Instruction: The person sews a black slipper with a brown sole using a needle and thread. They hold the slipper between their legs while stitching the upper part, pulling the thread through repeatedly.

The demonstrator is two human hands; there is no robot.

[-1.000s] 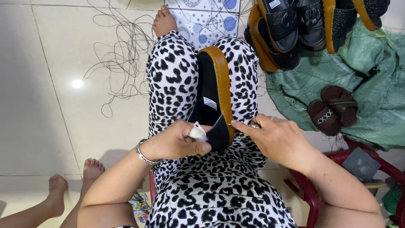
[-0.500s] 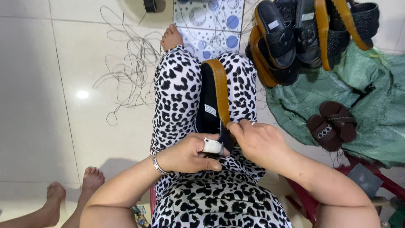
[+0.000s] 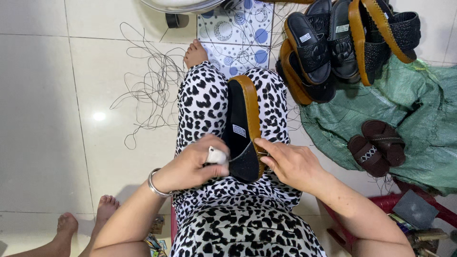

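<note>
My left hand (image 3: pixel 193 164) covers the near end of the black sandal (image 3: pixel 240 128); its heel is out of sight. I can't make out what the white wrap on the thumb (image 3: pixel 217 155) is. Fingers (image 3: pixel 266 146) of my right hand (image 3: pixel 293 164) hide the tan sole edge there. Metal basin (image 3: pixel 181 4) cut by the top edge. Pile of sandals (image 3: pixel 342 38) overlaps, pairs unclear. Another person's bare feet (image 3: pixel 85 223) cut off at bottom left. Red stool (image 3: pixel 428 209) runs past the right edge.
</note>
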